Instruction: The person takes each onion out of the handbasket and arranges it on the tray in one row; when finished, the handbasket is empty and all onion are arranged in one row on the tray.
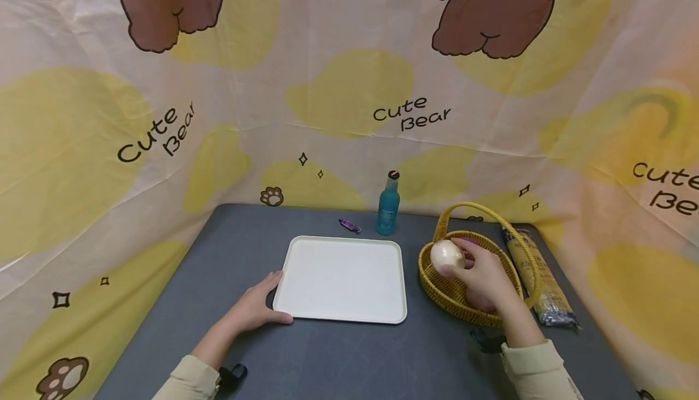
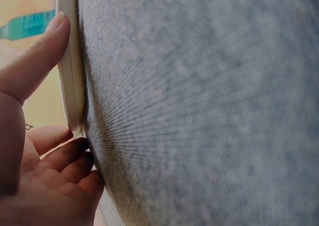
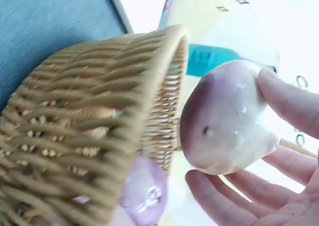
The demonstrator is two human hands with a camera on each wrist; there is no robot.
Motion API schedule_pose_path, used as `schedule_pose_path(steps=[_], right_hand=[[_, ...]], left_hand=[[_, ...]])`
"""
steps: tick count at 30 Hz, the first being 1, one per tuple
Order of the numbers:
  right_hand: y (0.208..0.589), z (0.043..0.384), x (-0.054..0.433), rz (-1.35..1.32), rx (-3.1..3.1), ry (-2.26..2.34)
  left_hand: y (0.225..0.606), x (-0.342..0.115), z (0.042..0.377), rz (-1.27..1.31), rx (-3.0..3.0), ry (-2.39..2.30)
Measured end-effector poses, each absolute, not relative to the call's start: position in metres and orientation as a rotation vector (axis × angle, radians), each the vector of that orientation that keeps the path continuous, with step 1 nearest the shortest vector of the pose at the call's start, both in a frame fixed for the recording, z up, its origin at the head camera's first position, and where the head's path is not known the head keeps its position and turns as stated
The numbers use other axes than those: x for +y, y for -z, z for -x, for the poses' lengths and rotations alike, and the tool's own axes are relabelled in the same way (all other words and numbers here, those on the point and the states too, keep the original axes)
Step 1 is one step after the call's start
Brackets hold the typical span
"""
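My right hand (image 1: 483,272) holds a glossy white garlic bulb (image 1: 446,256) over the basket's left side. Purple tints one side of the bulb (image 3: 227,119) in the right wrist view, where thumb and fingertips pinch it. Below is a round yellow wicker basket (image 1: 448,303) with a tall handle, and a purple-pink bulb (image 3: 144,188) lies inside it. At the white tray's (image 1: 341,278) near left corner, my left hand (image 1: 253,306) rests with thumb along the front edge and fingers at the left edge. The left wrist view shows that thumb (image 2: 45,52) straight against the rim.
A blue-green bottle (image 1: 388,209) stands behind the tray, with a small purple wrapped candy (image 1: 349,226) to its left. Right of the basket lies a long yellow packet (image 1: 548,284). A patterned cloth (image 1: 338,102) hangs behind the grey table (image 1: 349,357).
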State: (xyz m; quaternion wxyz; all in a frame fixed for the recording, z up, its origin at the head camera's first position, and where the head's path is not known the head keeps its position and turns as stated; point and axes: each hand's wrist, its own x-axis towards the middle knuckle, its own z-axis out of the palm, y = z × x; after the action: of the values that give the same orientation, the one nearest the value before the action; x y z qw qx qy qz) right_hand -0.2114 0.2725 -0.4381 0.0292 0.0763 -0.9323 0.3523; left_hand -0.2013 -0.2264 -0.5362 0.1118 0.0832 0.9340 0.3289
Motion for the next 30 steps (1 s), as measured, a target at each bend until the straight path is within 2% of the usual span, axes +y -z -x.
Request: schedule_pose_path(steps=[15, 30], right_hand=[[0.423, 0.203, 0.242, -0.289, -2.804, -1.363], [0.416, 0.213, 0.206, -0.350, -2.796, -1.251]], left_hand=[[0.540, -0.230, 0.203, -0.260, 2.744, -0.978], [0.538, -0.230, 0.201, -0.266, 2.749, -0.975]])
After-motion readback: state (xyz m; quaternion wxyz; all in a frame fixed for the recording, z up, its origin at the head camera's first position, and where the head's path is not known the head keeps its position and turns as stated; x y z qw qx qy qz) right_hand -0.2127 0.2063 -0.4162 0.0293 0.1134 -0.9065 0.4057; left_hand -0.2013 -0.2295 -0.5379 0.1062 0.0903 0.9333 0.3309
